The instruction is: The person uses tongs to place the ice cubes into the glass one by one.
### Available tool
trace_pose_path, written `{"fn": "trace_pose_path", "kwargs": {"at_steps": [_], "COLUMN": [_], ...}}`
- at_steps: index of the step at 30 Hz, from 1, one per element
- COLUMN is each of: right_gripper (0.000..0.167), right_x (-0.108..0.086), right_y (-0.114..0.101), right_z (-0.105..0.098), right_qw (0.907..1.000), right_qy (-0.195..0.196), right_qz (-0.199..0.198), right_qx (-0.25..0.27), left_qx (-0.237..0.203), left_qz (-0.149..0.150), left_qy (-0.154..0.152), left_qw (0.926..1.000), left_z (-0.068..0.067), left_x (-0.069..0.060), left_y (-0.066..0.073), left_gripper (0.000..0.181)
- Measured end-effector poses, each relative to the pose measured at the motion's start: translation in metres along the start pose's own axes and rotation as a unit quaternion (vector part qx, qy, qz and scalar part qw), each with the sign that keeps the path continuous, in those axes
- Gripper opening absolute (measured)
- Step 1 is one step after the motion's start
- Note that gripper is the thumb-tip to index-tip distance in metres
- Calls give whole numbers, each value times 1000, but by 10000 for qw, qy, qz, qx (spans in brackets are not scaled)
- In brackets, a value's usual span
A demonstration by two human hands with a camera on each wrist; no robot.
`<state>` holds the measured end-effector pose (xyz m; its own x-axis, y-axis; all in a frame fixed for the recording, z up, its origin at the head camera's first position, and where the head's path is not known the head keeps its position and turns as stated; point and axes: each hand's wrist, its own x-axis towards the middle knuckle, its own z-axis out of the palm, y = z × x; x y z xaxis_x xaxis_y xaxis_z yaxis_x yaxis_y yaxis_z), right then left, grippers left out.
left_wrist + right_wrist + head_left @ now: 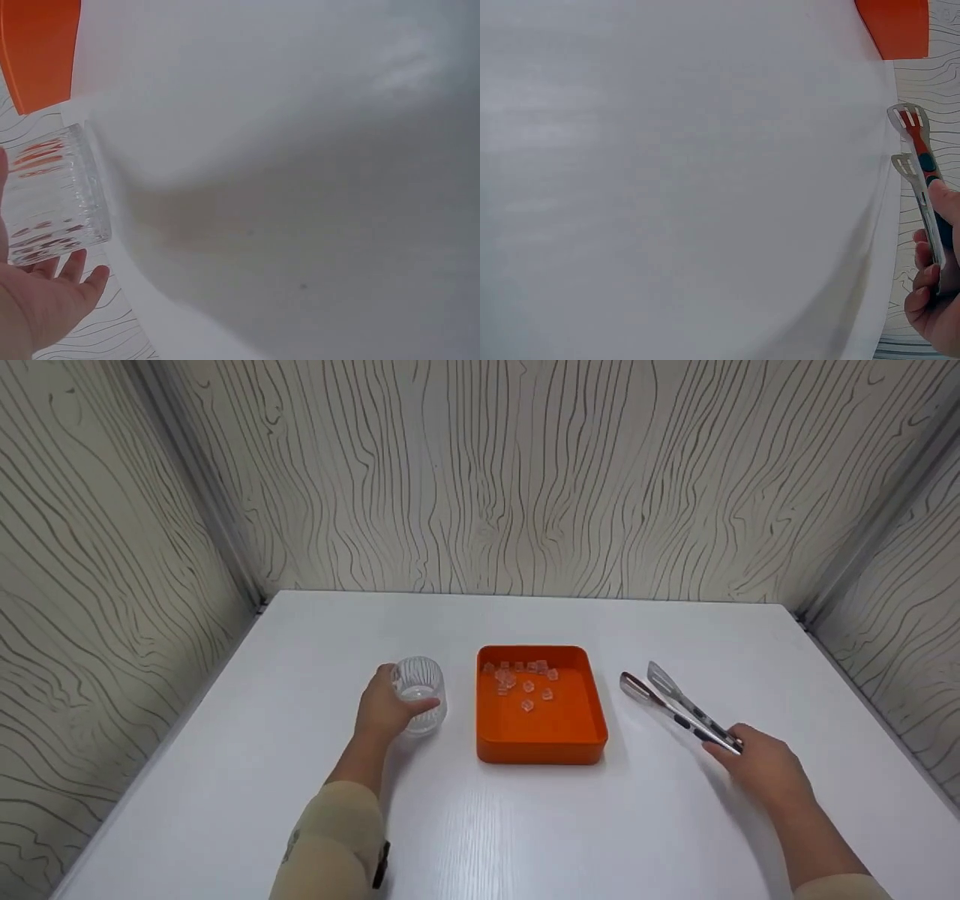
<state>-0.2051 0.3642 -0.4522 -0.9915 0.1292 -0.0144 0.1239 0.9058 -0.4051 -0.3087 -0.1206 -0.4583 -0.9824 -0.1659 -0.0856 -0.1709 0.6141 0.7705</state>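
My left hand [385, 707] grips a clear ribbed glass [421, 690] from its left side, thumb across the near face. In the left wrist view the glass [56, 195] shows its fluted wall and thick base beside the fingers. My right hand [769, 769] holds metal tongs [686, 712] by the handle end; their slotted tips stand apart with nothing between them and point toward the orange tray [541, 751]. The tongs [926, 176] also show in the right wrist view, with dark grip pads. Several small clear cubes [528, 687] lie in the tray, mostly toward its far side.
The tray stands mid-table between the two hands, left of the tongs. A white table [480, 832] carries everything. Wood-grain patterned panels [480, 480] rise behind it and at both sides.
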Motion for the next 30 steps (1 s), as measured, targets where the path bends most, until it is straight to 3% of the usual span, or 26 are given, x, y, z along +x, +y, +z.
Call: {"fn": "trace_pose_path", "kwargs": {"at_steps": [14, 21, 30], "right_gripper": [40, 32, 34], "right_x": [-3, -5, -3], "right_y": [1, -2, -3], "right_z": [-7, -9, -14], "right_qw": [9998, 9986, 9977], "right_qy": [197, 511, 637], "right_qz": [-14, -138, -10], "right_qx": [81, 62, 218], "left_qx": [82, 161, 113], "left_qz": [67, 327, 404], "left_qy": [92, 105, 194], "left_qw": [9999, 9993, 9989], "left_z": [-8, -11, -26], "left_x": [-14, -20, -25], "left_y": [-2, -6, 4], "left_gripper": [96, 92, 94]}}
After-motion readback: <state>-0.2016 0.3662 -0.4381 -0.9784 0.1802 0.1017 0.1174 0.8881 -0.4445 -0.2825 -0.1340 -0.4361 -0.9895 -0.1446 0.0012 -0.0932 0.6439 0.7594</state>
